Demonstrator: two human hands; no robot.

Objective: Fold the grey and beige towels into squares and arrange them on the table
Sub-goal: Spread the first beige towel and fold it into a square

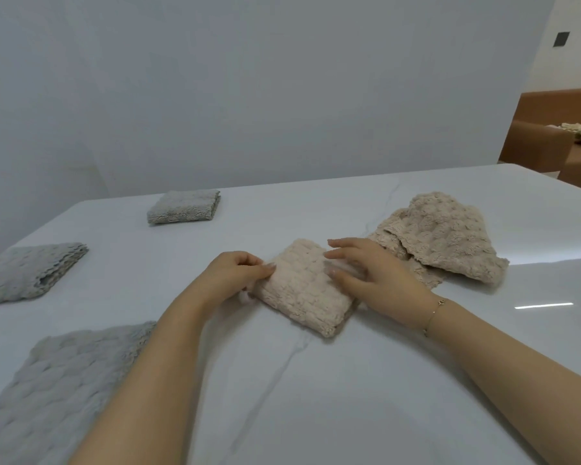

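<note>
— So, what lies at your far left?

— Nearest me, at the left edge, a grey towel (47,391) spread on the white table (316,397), folded at least once, part of it out of view. Behind it a second grey one (27,271), folded flatter, its layered edges showing toward the right. Farther back, near the table's rear edge, a third grey towel (184,207) is folded into a small thick square. The three sit well apart from each other.

— And your hands?

— My left hand (237,275) is at the left edge of the folded beige towel (304,286) in the middle of the table. Its fingers are curled, and thumb and fingertips pinch that edge. My right hand (373,278) lies on the towel's right side, fingers straight and slightly spread, pressing down flat; nothing is gripped there. A thin bracelet (435,313) sits on that wrist.

— What shape is the beige one in?

— A thick, roughly square packet, set at an angle to me, one corner pointing my way.

— Anything to the right of it?

— Another beige towel (440,236), not folded, in a loose rumpled heap just behind my right hand. Beyond the table's right end, brown furniture (544,146) shows, with something pale lying on it, too blurred to tell.
</note>
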